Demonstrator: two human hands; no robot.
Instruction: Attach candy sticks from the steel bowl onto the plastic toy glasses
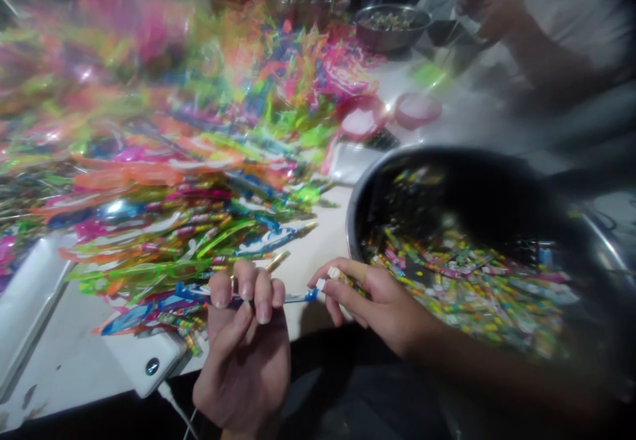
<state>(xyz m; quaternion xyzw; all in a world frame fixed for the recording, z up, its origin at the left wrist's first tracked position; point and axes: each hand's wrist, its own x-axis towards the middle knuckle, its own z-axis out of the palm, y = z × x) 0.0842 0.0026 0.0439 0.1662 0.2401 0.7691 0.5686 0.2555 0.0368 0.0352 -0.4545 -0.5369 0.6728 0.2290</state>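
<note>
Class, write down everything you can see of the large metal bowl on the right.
The large round bowl looks like polished stainless steel, with a smooth rim and a dark, reflective inner wall. Its bottom holds a loose layer of small multicoloured pieces, too small to identify. It stands on the white tabletop, beside a heap of bright plastic strips. The right hand, pinching a small item, is at its near rim.

Left hand [243,354] curls closed, right hand [382,307] pinches, both just apart.
</note>
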